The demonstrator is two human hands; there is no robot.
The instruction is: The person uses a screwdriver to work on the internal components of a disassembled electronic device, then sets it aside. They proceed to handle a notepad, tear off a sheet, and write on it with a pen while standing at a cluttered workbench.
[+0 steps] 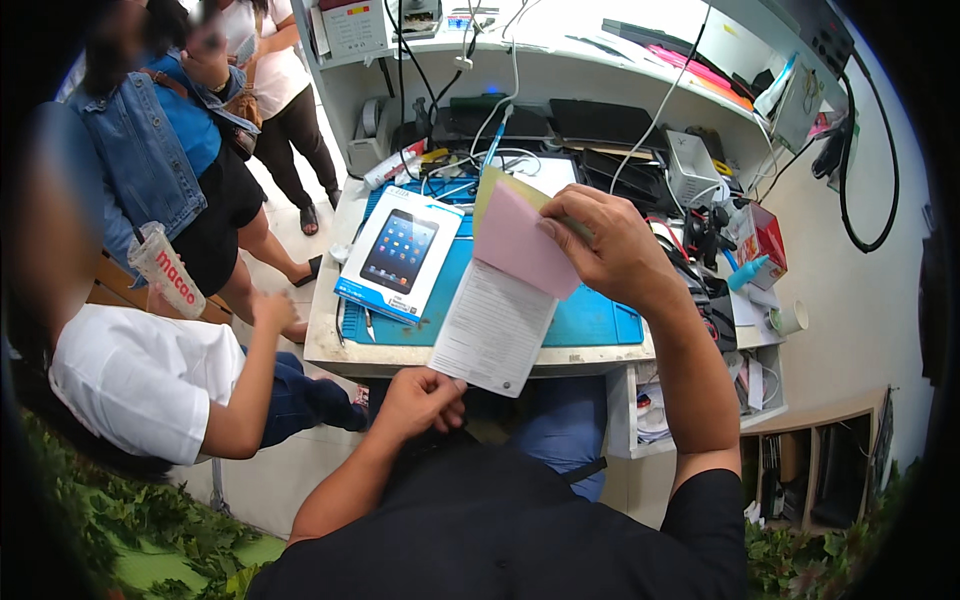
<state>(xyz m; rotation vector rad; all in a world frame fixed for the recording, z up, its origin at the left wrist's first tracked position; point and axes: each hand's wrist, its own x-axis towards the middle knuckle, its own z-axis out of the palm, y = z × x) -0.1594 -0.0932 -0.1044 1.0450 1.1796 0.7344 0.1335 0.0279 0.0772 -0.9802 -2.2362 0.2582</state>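
Observation:
A pad of printed forms [495,325] tilts over the front edge of the blue work mat [600,322]. My right hand [610,240] pinches its lifted pink sheet [520,238], with a yellow sheet [490,190] showing behind. Below them lies a white page of small print. At the pad's lower left corner my left hand [420,402] is closed, thumb and forefinger gripping the paper's edge. Left of the pad, a white tablet box [400,255] with a tablet pictured on its lid rests on the mat. A small pointed tool [369,325] lies by the box's near edge.
Cables, tools and dark devices crowd the back of the desk. A white basket [692,168], a light blue bottle [748,272] and a paper cup [790,318] are at the right. An open drawer [625,410] juts out near my right side. Several people stand or sit at the left.

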